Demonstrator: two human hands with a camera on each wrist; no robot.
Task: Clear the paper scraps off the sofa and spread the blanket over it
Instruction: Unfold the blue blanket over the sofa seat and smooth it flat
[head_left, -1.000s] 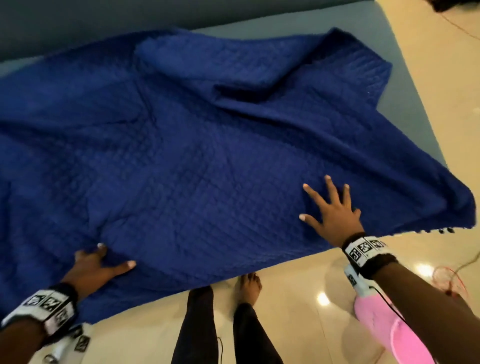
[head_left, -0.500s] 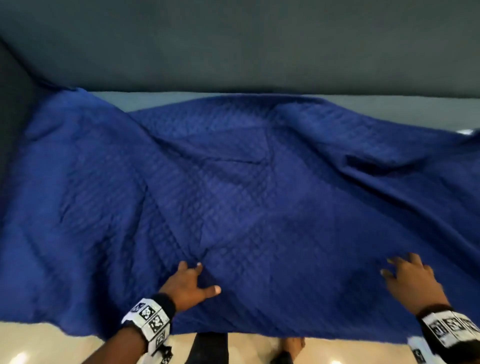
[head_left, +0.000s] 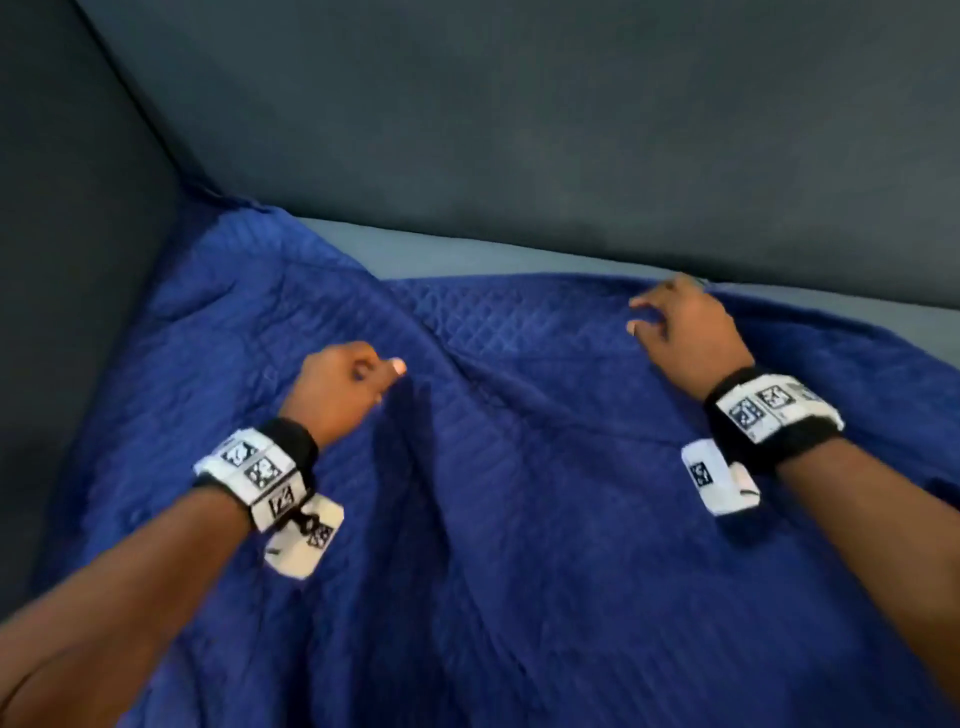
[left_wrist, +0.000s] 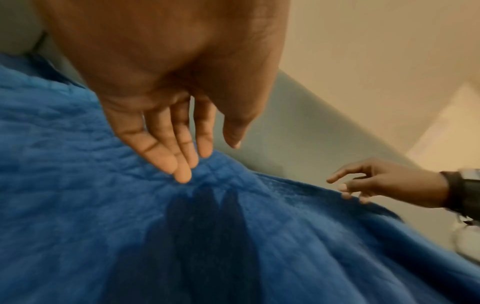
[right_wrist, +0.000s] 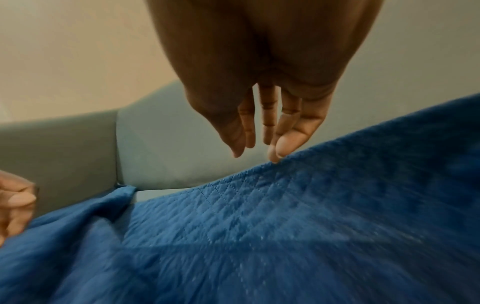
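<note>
A blue quilted blanket (head_left: 545, 493) lies rumpled over the grey sofa seat (head_left: 467, 254), its far edge just short of the backrest. My left hand (head_left: 363, 384) is over a raised fold left of centre. In the left wrist view its fingers (left_wrist: 182, 172) are nearly straight, tips touching the fold, thumb apart. My right hand (head_left: 660, 322) reaches the blanket's far edge. In the right wrist view its fingertips (right_wrist: 275, 156) touch that edge (right_wrist: 298, 158) with nothing gripped. No paper scraps are in view.
The dark grey backrest (head_left: 519, 130) runs across the top, and the sofa arm (head_left: 67, 260) rises on the left. The blanket's far left corner (head_left: 228, 218) is bunched against the arm. A beige wall (left_wrist: 363, 51) shows behind the sofa.
Both hands have moved from the blanket's near edge up across it toward the backrest. My view has swung left and closer, so the floor and my feet are out of sight.
</note>
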